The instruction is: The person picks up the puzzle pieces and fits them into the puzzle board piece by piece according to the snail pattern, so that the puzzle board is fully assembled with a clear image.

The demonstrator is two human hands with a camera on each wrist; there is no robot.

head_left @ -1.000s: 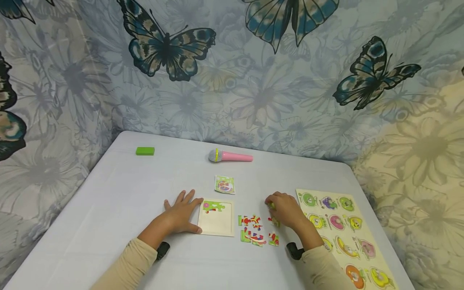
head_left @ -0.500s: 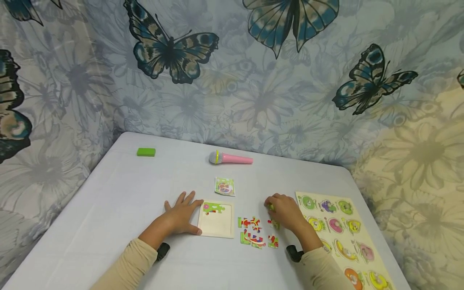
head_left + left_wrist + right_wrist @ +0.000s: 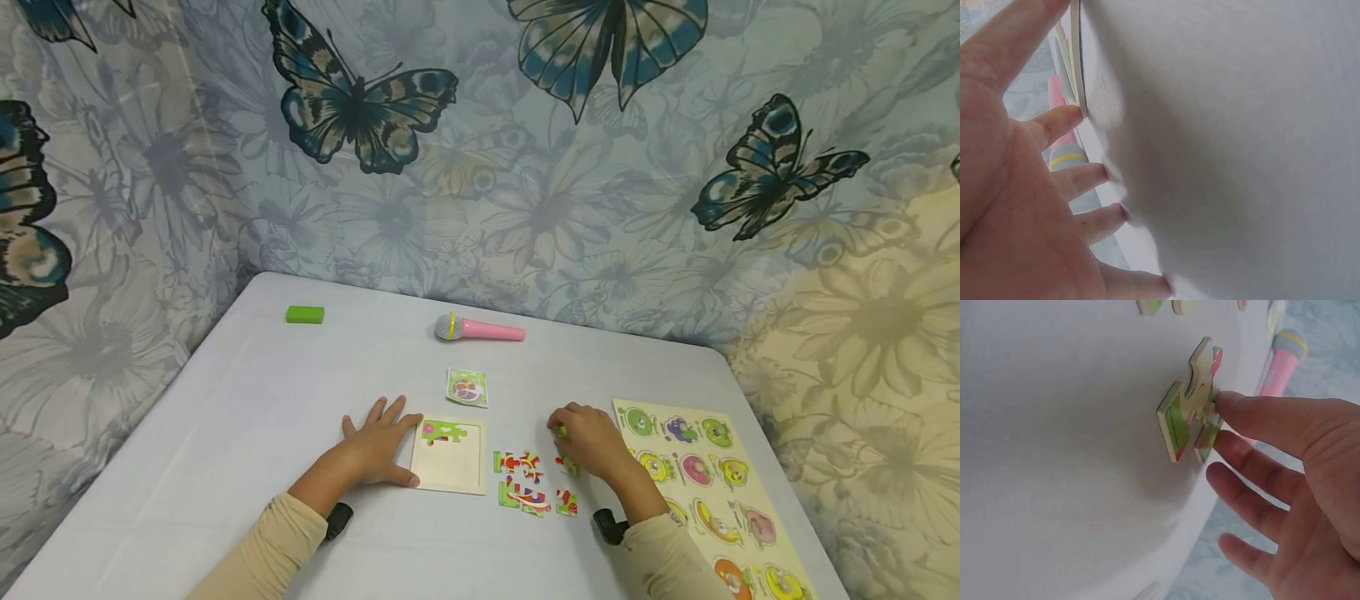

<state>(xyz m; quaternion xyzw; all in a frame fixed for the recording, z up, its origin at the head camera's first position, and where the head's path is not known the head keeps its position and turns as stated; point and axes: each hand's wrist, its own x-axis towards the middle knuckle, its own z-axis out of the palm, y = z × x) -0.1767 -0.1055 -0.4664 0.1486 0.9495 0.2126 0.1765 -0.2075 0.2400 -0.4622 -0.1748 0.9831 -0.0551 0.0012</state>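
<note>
While the left hand (image 3: pixel 372 447) spreads its fingers wide, thumb and pointer finger touching the puzzle board (image 3: pixel 453 467), the right hand (image 3: pixel 590 435) pinches a green puzzle piece (image 3: pixel 562 430). Loose pieces (image 3: pixel 531 499) lie on the table (image 3: pixel 435 550) beside the puzzle board. Inside it, green pieces (image 3: pixel 445 430) sit in the far left corner. Behind it are a little picture card (image 3: pixel 467 388) and a pink toy microphone (image 3: pixel 491 331).

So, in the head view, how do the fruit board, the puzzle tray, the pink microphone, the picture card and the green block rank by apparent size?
1. Fruit board, though partly cut off
2. Puzzle tray
3. Pink microphone and picture card: too close to rank, one longer, the other broader
4. Green block
</note>
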